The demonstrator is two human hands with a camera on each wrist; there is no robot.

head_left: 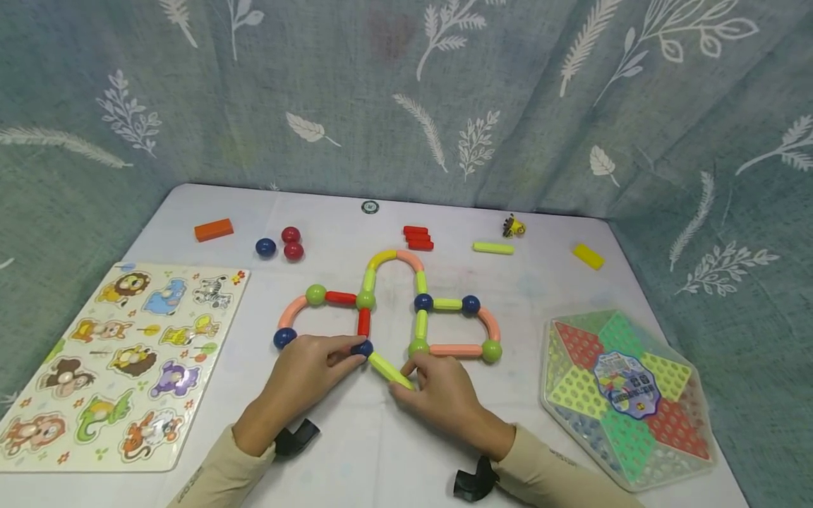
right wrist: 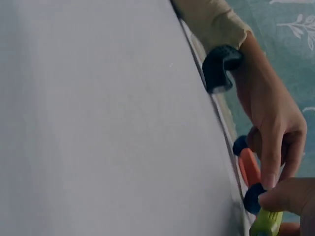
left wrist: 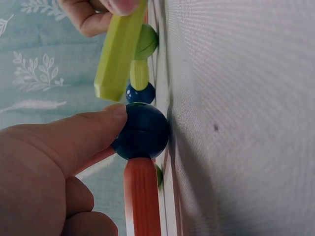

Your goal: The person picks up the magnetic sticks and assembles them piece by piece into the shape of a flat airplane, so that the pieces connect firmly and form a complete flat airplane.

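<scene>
My left hand pinches a dark blue ball between thumb and fingers. A red rod runs up from this ball, and the left wrist view shows an orange-pink rod joined to it below. My right hand pinches a yellow-green rod by its near end. The rod's far end is close beside the blue ball; whether they touch I cannot tell. Both hands are at the front of a flat shape of balls and rods, with a curved top and a loop on each side.
An animal puzzle board lies at left, a clear hexagonal peg box at right. Behind the shape are loose red balls, a blue ball, short red rods, a yellow-green rod, and orange and yellow blocks.
</scene>
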